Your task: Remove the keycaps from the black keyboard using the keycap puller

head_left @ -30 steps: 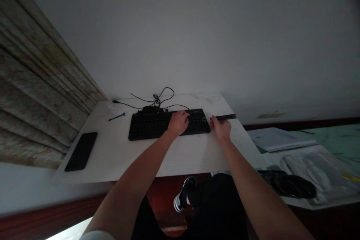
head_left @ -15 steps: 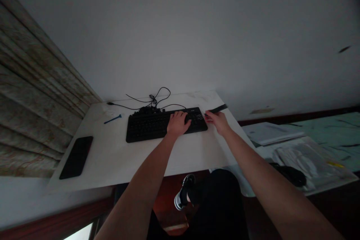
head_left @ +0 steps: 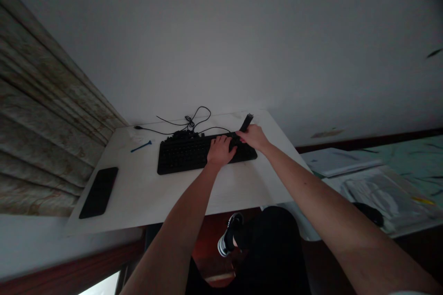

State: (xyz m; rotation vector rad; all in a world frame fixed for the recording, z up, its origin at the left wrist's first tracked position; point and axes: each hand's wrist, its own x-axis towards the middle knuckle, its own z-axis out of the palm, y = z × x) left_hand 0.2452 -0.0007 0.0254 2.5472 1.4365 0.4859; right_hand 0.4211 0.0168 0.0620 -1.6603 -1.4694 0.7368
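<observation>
A black keyboard lies on the white table. My left hand rests on its right half, fingers spread and holding nothing. At the keyboard's right end, my right hand is closed around a slim black brush. The brush tilts up, with a bristly-looking end above the fist; its lower end is over the keys, and I cannot tell whether it touches them. Just behind the keyboard is a small dark heap, its parts too dim to make out, with a thin black cable beside it.
A blue small tool and a dark phone lie on the table to the left. Papers and plastic-wrapped items are on a lower surface at right. A patterned curtain hangs at left; the wall is behind.
My right hand has moved left from beside the keyboard to over its right end. The brush has swung from pointing right to pointing up. My left hand stays on the keys.
</observation>
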